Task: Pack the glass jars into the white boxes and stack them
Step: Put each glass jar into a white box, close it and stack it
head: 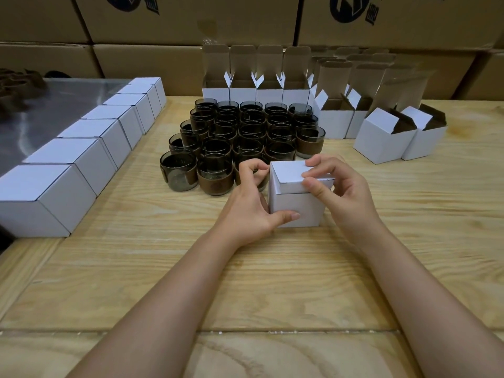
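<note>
left hand (251, 211) gripping white box (298, 204), pale wooden table (272, 285), stacked cartons (191, 23) behind

Nothing readable: the dark logos (351, 9) on the cartons (191, 23) are cropped.

Matt white cardboard box (296, 197), smoky glass jars (178, 170), grainy wooden table (272, 282).

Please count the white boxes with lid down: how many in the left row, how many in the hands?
Closed boxes in the left row: 7
White box gripped by left hand and right hand: 1
Total: 8
</note>
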Demonstrator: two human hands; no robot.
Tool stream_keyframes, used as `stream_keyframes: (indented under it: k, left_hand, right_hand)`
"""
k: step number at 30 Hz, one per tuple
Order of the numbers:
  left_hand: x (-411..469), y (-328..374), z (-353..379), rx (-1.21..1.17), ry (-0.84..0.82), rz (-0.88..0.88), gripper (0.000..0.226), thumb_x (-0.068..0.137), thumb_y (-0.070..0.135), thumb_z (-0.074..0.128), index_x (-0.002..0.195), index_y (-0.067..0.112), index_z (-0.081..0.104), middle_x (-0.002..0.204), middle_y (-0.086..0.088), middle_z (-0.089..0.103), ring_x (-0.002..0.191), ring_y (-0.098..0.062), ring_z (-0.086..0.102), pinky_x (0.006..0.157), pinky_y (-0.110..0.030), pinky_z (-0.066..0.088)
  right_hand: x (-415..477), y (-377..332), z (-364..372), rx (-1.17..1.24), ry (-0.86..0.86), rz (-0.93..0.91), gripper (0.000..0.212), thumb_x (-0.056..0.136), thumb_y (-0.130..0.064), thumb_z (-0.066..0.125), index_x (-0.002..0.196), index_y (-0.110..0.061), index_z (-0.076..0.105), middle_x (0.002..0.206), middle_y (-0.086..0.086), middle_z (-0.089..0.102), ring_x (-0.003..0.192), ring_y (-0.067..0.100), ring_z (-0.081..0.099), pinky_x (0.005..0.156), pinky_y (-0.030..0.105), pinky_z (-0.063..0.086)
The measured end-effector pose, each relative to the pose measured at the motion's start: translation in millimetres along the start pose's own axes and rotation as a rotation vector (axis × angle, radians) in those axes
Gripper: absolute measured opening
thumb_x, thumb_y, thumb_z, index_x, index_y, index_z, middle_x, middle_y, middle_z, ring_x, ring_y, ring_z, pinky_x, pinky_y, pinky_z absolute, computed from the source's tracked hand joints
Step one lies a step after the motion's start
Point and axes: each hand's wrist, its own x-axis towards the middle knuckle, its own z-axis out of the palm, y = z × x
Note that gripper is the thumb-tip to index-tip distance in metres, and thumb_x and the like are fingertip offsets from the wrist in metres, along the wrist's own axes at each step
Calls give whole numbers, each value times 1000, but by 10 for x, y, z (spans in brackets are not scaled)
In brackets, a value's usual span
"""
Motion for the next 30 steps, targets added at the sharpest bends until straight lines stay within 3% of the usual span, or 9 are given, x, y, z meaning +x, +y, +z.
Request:
stream_keyframes:
  k: [7, 12, 14, 16, 18, 21, 23, 27, 30]
  left_hand:
    - [-7, 11, 2, 8, -3, 40, 75, 60, 45, 81, 106, 44, 21, 112, 23, 56, 50, -5, 52, 54, -23, 46]
    - [-9, -13, 1, 73, -22, 60, 65, 65, 45, 79, 101, 58, 27, 103, 12, 58, 54, -5, 53, 54, -22, 45]
    - [-28, -19, 14, 133, 13, 101, 61, 66, 40, 83, 106, 48, 38, 105, 12, 56, 59, -5, 52, 56, -26, 45]
    - [-53, 17, 18, 257, 108, 202, 56, 66, 37, 84, 111, 23, 53, 128, 2, 50, 65, -8, 51, 60, -31, 50]
    - [-58, 75, 38, 464, 240, 373, 48, 70, 43, 79, 101, 9, 64, 134, -11, 51, 72, -17, 54, 66, -35, 49]
    - [-60, 164, 98, 745, 375, 587, 32, 81, 43, 68, 90, 13, 71, 120, -3, 66, 89, -21, 61, 80, -37, 35]
    - [-83, 205, 66, 758, 368, 597, 24, 82, 34, 69, 92, 12, 72, 99, 3, 72, 91, -21, 66, 85, -37, 32]
    - [-169, 274, -118, 782, 305, 583, 21, 81, 29, 65, 86, 10, 71, 80, 0, 69, 76, -26, 64, 78, -41, 43]
    - [-233, 382, -207, 822, 296, 550, 38, 86, 45, 57, 71, 10, 62, 67, -2, 61, 65, -26, 58, 70, -42, 44]
  right_hand:
    - [3, 24, 1, 19, 7, 1, 6, 79, -15, 63, 76, -17, 60, 110, 12, 54, 99, 1, 51, 75, 9, 42]
    - [-1, 70, 0, -34, -45, 9, 14, 80, -12, 63, 68, -16, 57, 108, 8, 50, 101, -2, 49, 77, 10, 39]
    - [-2, 62, 4, -48, -33, 1, 14, 82, -14, 60, 68, -17, 59, 108, 9, 51, 101, -3, 49, 79, 9, 39]
    - [2, 43, -11, -41, -43, 5, 12, 83, -15, 58, 73, -16, 64, 109, 11, 52, 102, -3, 49, 81, 8, 39]
    - [0, 26, -48, -8, -67, 20, 14, 84, -15, 55, 82, -16, 69, 109, 11, 52, 104, -2, 50, 83, 9, 40]
    - [-12, 8, -104, 10, -110, 26, 23, 86, -16, 50, 98, -15, 70, 110, 8, 55, 109, 3, 52, 91, 14, 40]
    - [-11, 5, -107, -25, -123, 15, 26, 86, -16, 50, 104, -13, 69, 111, 9, 58, 110, 6, 53, 95, 16, 40]
    - [-23, 47, -46, 48, -87, 42, 31, 84, -15, 52, 113, -11, 63, 116, 14, 63, 113, 25, 58, 95, 34, 47]
    - [-48, 115, 0, 117, -20, 89, 33, 83, -17, 52, 113, -7, 61, 112, 15, 63, 95, 34, 62, 86, 44, 51]
